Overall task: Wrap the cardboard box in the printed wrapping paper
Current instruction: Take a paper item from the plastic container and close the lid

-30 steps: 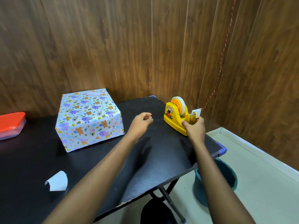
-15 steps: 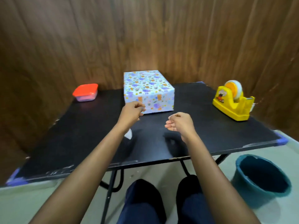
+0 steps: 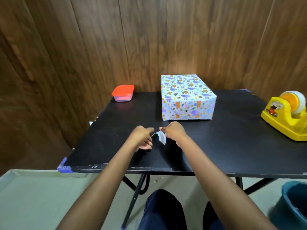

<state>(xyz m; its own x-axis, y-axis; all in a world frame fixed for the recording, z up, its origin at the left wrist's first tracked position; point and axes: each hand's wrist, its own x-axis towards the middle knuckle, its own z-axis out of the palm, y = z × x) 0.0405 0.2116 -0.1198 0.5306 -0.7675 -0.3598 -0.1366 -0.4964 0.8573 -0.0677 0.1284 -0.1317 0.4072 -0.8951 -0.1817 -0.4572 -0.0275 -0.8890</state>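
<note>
Dark wood panelling (image 3: 149, 39) closes in the back and both sides of a black bench (image 3: 232, 138), which stands on folding metal legs over a pale floor (image 3: 41, 196). The cardboard box (image 3: 186, 97) sits toward the back of the bench, just in front of the wall. It is covered on every visible face by the printed wrapping paper (image 3: 191, 110), a pale sheet with small bears, elephants and rabbits, and neither hand touches it.

Nearer the front edge, both hands meet over a small curled white paper scrap (image 3: 161, 138). The right hand (image 3: 175, 133) has its fingers (image 3: 163, 129) pinched together on the top of the scrap. The left hand (image 3: 142, 138) is just beside the scrap's other end with its fingers loosely bent. It is blurred, and I cannot tell whether it grips the paper or only touches it.

A clear container with a red lid (image 3: 123, 92) rests at the back left corner, well apart from the box. A yellow tape dispenser (image 3: 285, 120) holding an orange-cored roll stands at the right edge. Blue tape (image 3: 64, 167) covers the front left corner of the bench. A teal bucket (image 3: 294, 205) sits on the floor at lower right, and the person's dark-trousered knees (image 3: 162, 211) show under the bench.
</note>
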